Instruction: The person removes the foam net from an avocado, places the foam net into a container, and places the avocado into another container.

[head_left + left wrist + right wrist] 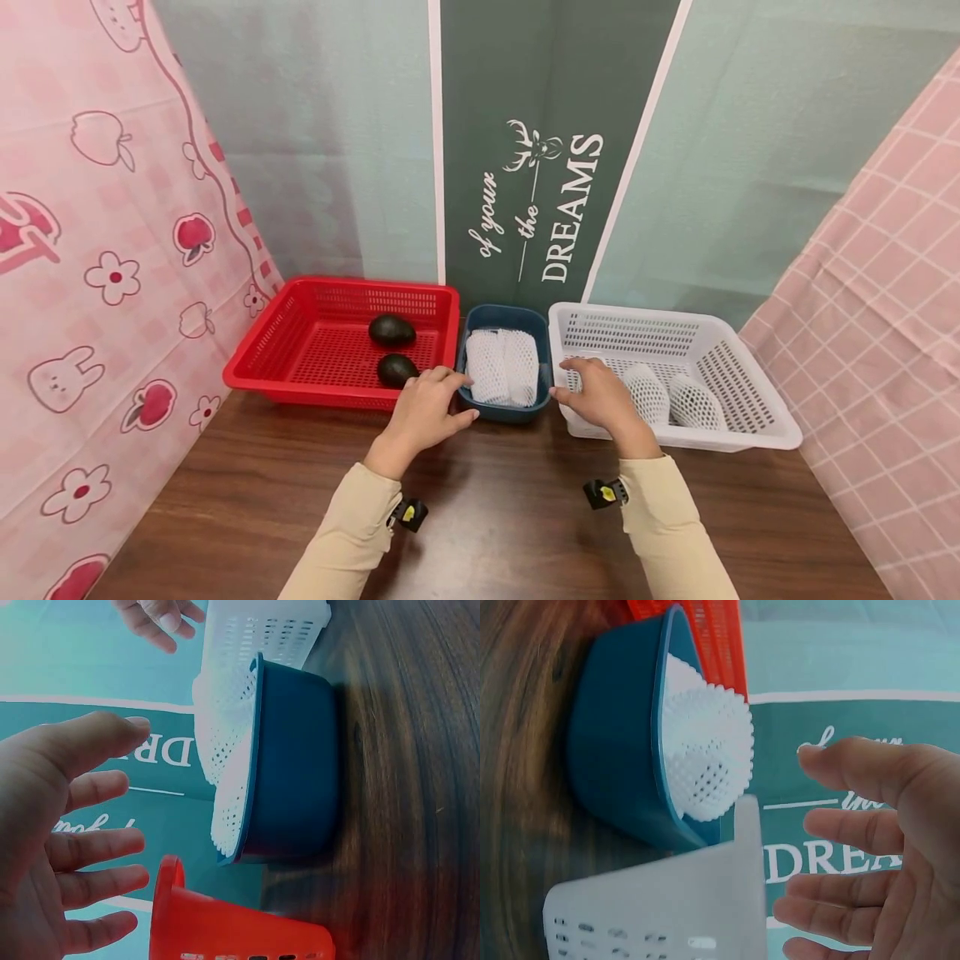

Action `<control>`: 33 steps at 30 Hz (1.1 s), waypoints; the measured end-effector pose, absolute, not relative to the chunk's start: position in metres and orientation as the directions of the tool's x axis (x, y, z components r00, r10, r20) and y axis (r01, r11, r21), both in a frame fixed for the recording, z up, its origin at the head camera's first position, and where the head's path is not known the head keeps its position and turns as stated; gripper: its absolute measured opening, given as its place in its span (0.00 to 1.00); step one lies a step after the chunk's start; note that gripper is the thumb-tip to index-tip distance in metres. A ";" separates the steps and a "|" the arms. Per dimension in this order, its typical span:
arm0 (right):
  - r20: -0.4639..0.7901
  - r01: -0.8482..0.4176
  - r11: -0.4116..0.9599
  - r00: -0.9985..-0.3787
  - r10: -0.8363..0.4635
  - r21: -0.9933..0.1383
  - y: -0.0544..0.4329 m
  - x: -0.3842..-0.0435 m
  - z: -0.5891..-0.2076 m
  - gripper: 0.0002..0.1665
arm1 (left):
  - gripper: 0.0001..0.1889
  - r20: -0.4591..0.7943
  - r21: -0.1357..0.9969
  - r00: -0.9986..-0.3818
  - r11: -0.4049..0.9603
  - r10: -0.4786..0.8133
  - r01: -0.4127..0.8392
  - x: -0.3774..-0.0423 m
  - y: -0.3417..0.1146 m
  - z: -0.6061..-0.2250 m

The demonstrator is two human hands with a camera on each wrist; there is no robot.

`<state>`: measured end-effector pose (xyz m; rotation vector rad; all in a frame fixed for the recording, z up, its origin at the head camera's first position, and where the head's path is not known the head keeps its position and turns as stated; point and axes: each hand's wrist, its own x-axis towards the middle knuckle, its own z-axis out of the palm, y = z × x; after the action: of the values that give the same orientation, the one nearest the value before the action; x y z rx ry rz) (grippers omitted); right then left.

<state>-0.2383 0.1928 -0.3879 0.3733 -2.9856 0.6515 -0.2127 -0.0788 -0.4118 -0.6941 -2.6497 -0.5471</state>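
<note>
My left hand (427,408) hovers by the front right corner of the red basket (300,390), fingers spread and holding nothing. Two dark avocados (392,331) lie in that basket, the nearer one partly behind the hand. Between my hands stands a small blue bin (504,412) with white foam net sleeves (487,367) inside, lying side by side. My right hand (596,396) is over the left end of the white basket (750,440), its fingers apart and nothing in them. In this basket rest two things covered in white foam netting (696,402); the netting hides most of their surface.
All three containers stand in a row on a brown wooden table (510,508), against a green printed cloth (360,150). Pink cloths hang at the left (90,317) and right (885,333) sides.
</note>
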 end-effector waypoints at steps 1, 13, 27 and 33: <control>0.108 -0.243 0.883 -0.970 -0.218 -0.403 0.195 -0.239 -0.388 0.28 | 0.23 0.416 0.276 -0.821 0.805 0.392 0.525 -0.213 -0.078 -0.412; 0.052 -0.166 0.893 -0.986 -0.159 -0.418 0.219 -0.249 -0.400 0.26 | 0.22 0.398 0.268 -0.812 0.792 0.428 0.548 -0.216 -0.062 -0.414; -0.011 -0.142 0.911 -0.987 -0.159 -0.388 0.234 -0.264 -0.410 0.27 | 0.22 0.353 0.223 -0.811 0.799 0.467 0.558 -0.213 -0.045 -0.422; -0.077 -0.122 0.917 -0.984 -0.163 -0.379 0.235 -0.270 -0.414 0.28 | 0.23 0.319 0.211 -0.815 0.802 0.483 0.558 -0.211 -0.038 -0.424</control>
<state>-0.2698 0.2348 -0.4137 0.2373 -3.1810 0.6180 -0.2106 -0.0383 -0.4243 -0.8057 -2.7404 -0.4344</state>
